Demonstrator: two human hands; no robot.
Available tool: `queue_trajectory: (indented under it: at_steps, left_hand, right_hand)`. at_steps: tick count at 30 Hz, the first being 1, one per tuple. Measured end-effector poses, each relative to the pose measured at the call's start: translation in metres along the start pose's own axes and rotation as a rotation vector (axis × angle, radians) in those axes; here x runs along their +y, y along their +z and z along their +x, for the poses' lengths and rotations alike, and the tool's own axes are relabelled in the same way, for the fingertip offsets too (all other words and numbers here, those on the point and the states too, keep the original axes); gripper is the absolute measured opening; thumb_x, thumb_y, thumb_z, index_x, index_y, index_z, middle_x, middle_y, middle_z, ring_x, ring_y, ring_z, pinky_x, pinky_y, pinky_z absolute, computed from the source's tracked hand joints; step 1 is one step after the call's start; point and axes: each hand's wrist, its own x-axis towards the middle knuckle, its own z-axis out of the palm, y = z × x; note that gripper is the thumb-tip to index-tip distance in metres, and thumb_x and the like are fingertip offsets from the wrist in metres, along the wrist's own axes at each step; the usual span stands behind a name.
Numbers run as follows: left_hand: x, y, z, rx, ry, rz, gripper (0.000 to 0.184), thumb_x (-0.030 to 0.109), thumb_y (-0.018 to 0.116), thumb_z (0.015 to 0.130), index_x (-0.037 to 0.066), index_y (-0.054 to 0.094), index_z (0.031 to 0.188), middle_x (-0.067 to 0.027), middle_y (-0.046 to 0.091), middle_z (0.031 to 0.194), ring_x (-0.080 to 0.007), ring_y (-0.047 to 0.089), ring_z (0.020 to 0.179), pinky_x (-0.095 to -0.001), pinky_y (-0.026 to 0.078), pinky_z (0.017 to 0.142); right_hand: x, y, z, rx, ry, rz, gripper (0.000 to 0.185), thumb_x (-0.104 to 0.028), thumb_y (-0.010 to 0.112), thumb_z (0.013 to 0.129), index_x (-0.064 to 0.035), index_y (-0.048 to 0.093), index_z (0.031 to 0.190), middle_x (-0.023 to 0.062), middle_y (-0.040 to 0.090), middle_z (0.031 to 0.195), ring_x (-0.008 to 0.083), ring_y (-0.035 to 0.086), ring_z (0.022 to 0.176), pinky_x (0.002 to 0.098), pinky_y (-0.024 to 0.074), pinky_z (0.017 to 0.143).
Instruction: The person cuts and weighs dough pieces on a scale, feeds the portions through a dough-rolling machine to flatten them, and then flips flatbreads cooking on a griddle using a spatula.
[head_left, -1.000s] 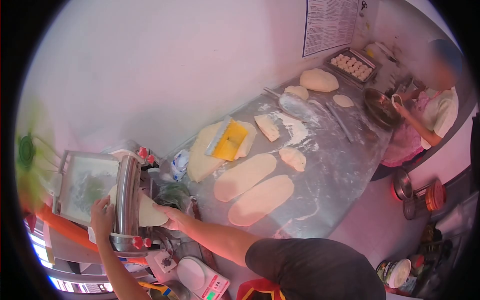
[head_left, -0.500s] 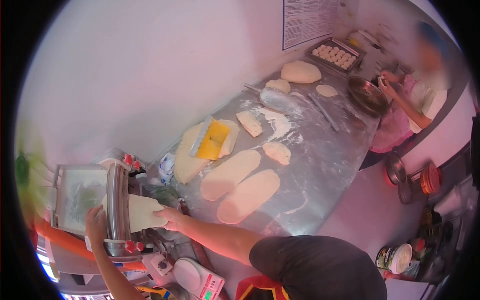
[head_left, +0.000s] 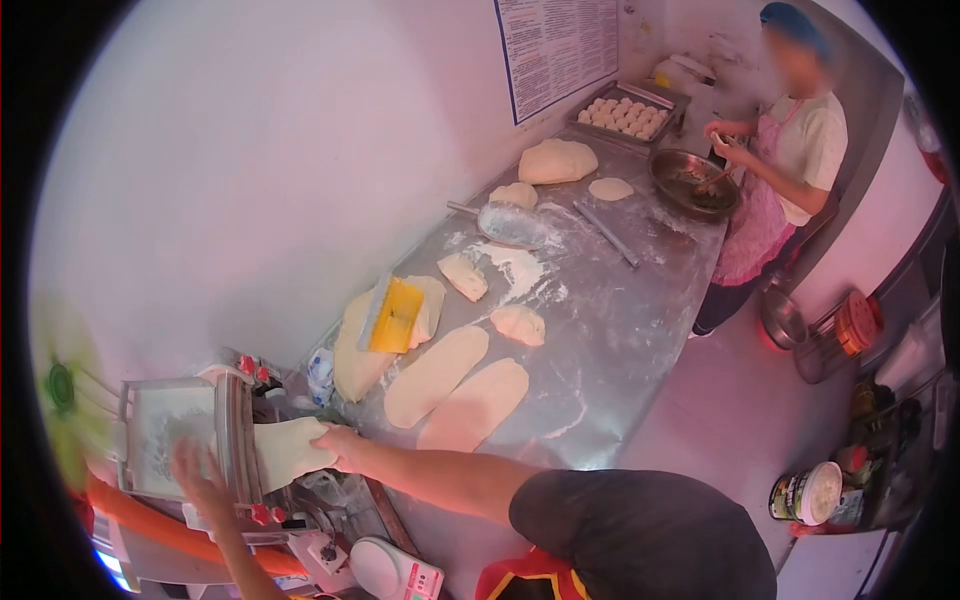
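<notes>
A dough sheet comes out of the metal rollers of a dough sheeter at lower left. My right hand grips the sheet's free end, fingers closed on it. Over the sheeter's floury feed tray, my left hand is raised with its fingers stretched apart, slightly blurred and holding nothing. Two long flat dough pieces lie on the metal table beyond my right arm. Behind them, a yellow-handled dough scraper rests on a larger slab of dough.
A metal scoop, rolling pin and dough lumps lie on the floury table. At the far end, a co-worker stands by a metal bowl and a tray of dough balls. A scale stands below my right arm.
My left hand has lifted off the sheeter's roller edge, its fingers spreading. My right hand still holds the dough sheet. The view has shifted, and the co-worker shows more fully.
</notes>
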Motion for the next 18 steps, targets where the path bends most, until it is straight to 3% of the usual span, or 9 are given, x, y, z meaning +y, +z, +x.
queue_trajectory:
  at_steps: [2, 3, 5, 8, 10, 12, 14, 15, 18]
  left_hand:
    - [0.038, -0.003, -0.016, -0.338, -0.209, -0.321, 0.024, 0.018, 0.055, 0.09, 0.002, 0.062, 0.107, -0.0124, 0.06, 0.103, -0.027, 0.057, 0.098, -0.037, 0.045, 0.085]
    - [0.075, -0.01, -0.025, -0.627, -0.423, -0.453, 0.024, 0.018, 0.054, 0.09, 0.002, 0.062, 0.107, -0.0095, 0.061, 0.101, -0.023, 0.058, 0.094, -0.0345, 0.047, 0.081]
    - [0.112, 0.002, -0.038, -1.249, -0.445, -0.751, 0.024, 0.017, 0.052, 0.092, 0.003, 0.062, 0.108, -0.0047, 0.06, 0.1, -0.0158, 0.058, 0.086, -0.0292, 0.05, 0.071]
    - [0.081, 0.071, -0.094, -1.228, -0.837, -0.916, 0.029, 0.018, 0.051, 0.092, 0.001, 0.058, 0.114, -0.0049, 0.062, 0.102, -0.0161, 0.062, 0.085, -0.0278, 0.052, 0.068]
    - [0.094, 0.081, -0.077, -0.623, -1.343, -1.353, 0.034, 0.022, 0.05, 0.093, 0.001, 0.054, 0.12, -0.0072, 0.062, 0.108, -0.0199, 0.062, 0.092, -0.0304, 0.053, 0.073]
    - [0.079, 0.102, -0.083, -0.12, -1.432, -1.689, 0.04, 0.025, 0.045, 0.094, 0.001, 0.049, 0.126, -0.01, 0.059, 0.117, -0.0238, 0.059, 0.103, -0.035, 0.05, 0.082]
    - [0.019, 0.141, -0.117, 0.174, -1.146, -1.953, 0.045, 0.029, 0.039, 0.096, 0.001, 0.044, 0.131, -0.0134, 0.052, 0.13, -0.0279, 0.051, 0.118, -0.0417, 0.044, 0.096]
    - [0.009, 0.144, -0.122, 0.265, -1.046, -2.059, 0.045, 0.029, 0.038, 0.096, 0.001, 0.044, 0.131, -0.0134, 0.051, 0.13, -0.028, 0.05, 0.119, -0.042, 0.043, 0.097]
    - [0.009, 0.149, -0.12, 0.345, -0.958, -2.182, 0.046, 0.03, 0.036, 0.096, 0.002, 0.043, 0.132, -0.0135, 0.049, 0.132, -0.0283, 0.047, 0.121, -0.0427, 0.039, 0.099]
  right_hand:
    - [0.009, -0.006, 0.005, -0.033, -0.093, -0.048, 0.046, 0.007, 0.053, 0.082, -0.0068, 0.046, 0.126, 0.0134, 0.056, 0.117, 0.0309, 0.059, 0.105, 0.0489, 0.0522, 0.086]
    - [-0.023, -0.001, -0.004, -0.003, 0.038, 0.097, 0.046, 0.007, 0.053, 0.082, -0.0064, 0.046, 0.125, 0.0135, 0.056, 0.117, 0.0309, 0.059, 0.104, 0.0487, 0.0524, 0.085]
    - [-0.131, 0.013, -0.032, 0.132, 0.338, 0.45, 0.046, 0.008, 0.053, 0.08, -0.0056, 0.047, 0.124, 0.0136, 0.057, 0.116, 0.0309, 0.06, 0.103, 0.0483, 0.053, 0.084]
    - [-0.2, 0.031, -0.045, 0.249, 0.465, 0.602, 0.047, 0.01, 0.053, 0.079, -0.0044, 0.048, 0.123, 0.0137, 0.057, 0.114, 0.0309, 0.061, 0.1, 0.0476, 0.0537, 0.081]
    - [-0.223, 0.037, -0.047, 0.279, 0.464, 0.597, 0.047, 0.01, 0.053, 0.078, -0.004, 0.049, 0.122, 0.0137, 0.058, 0.112, 0.0309, 0.061, 0.099, 0.0471, 0.0543, 0.08]
    - [-0.242, 0.039, -0.053, 0.315, 0.496, 0.557, 0.048, 0.011, 0.053, 0.078, -0.0041, 0.048, 0.123, 0.0134, 0.058, 0.112, 0.0306, 0.061, 0.099, 0.0466, 0.0547, 0.079]
    - [-0.231, 0.032, -0.05, 0.314, 0.506, 0.393, 0.048, 0.011, 0.053, 0.077, -0.0044, 0.048, 0.123, 0.013, 0.058, 0.111, 0.0302, 0.061, 0.099, 0.0462, 0.0549, 0.079]
    - [-0.199, 0.021, -0.04, 0.291, 0.497, 0.25, 0.049, 0.011, 0.053, 0.077, -0.0046, 0.049, 0.123, 0.0129, 0.058, 0.111, 0.0299, 0.061, 0.1, 0.046, 0.0549, 0.079]
    - [-0.206, 0.014, -0.047, 0.291, 0.507, 0.265, 0.049, 0.01, 0.054, 0.077, -0.0049, 0.049, 0.123, 0.0126, 0.058, 0.112, 0.0297, 0.061, 0.1, 0.046, 0.0549, 0.079]
